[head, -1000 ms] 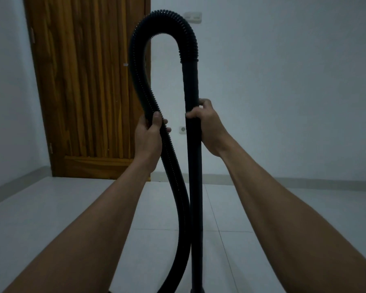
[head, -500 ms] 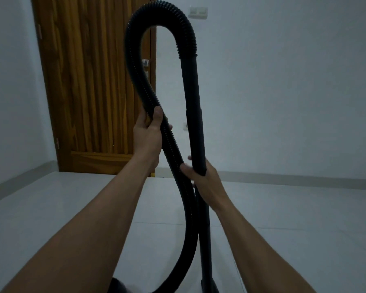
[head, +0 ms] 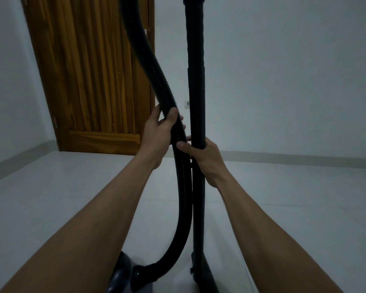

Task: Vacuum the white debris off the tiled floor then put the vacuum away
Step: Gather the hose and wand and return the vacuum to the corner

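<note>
**Wand up, hose beside it**

Near your feet sits the dark round vacuum body (head: pixel 123 275). Your right hand (head: pixel 205 155) has its fingers wrapped around the long black straight wand (head: pixel 197 102), which stands upright on the pale tiled floor (head: pixel 294 208). Your left hand (head: pixel 159 132) has its fingers curled around the black ribbed bendy hose (head: pixel 163 89) just beside it. Behind stands a brown wooden door (head: pixel 89 70).
</note>
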Action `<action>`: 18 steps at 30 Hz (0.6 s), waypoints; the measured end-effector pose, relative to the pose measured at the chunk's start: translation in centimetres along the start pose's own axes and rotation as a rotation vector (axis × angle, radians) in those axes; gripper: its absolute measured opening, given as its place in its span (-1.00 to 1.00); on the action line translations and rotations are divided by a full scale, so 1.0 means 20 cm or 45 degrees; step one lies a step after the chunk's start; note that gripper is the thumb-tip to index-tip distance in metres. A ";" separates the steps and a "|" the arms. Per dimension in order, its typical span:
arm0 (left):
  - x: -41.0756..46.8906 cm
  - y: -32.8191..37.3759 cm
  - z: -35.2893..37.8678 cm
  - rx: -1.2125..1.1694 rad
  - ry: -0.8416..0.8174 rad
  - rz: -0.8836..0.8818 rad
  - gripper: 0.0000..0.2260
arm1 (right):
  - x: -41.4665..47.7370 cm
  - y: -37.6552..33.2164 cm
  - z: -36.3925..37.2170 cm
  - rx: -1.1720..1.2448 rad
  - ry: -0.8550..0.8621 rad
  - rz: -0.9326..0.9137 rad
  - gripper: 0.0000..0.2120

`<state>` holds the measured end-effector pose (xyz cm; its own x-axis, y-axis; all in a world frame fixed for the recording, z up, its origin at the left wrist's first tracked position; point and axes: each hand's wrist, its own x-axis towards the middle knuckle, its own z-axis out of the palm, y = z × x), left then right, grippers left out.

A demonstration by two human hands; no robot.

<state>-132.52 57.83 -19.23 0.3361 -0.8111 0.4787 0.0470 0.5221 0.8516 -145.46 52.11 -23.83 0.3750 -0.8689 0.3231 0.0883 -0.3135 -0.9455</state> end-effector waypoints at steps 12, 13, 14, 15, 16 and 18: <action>0.09 -0.10 0.02 0.183 0.022 0.030 -0.57 | -0.08 0.29 0.13 -0.534 0.488 -0.624 -0.02; 0.09 -0.10 0.02 0.189 0.020 0.033 -0.57 | -0.07 0.29 0.13 -0.568 0.488 -0.641 -0.02; 0.09 -0.10 0.02 0.187 0.014 0.034 -0.58 | -0.07 0.29 0.12 -0.600 0.493 -0.648 -0.01; 0.09 -0.10 0.01 0.172 -0.002 0.029 -0.60 | -0.06 0.28 0.12 -0.629 0.499 -0.649 0.01; 0.09 -0.10 0.01 0.137 -0.028 0.015 -0.62 | -0.06 0.27 0.12 -0.652 0.499 -0.635 0.02; 0.10 -0.10 0.01 0.042 -0.102 -0.022 -0.63 | -0.05 0.24 0.11 -0.643 0.464 -0.580 0.03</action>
<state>-132.03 55.12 -19.88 0.2589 -0.8391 0.4783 0.0205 0.4999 0.8659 -143.33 52.39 -28.81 0.0673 -0.6561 0.7517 -0.3040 -0.7311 -0.6109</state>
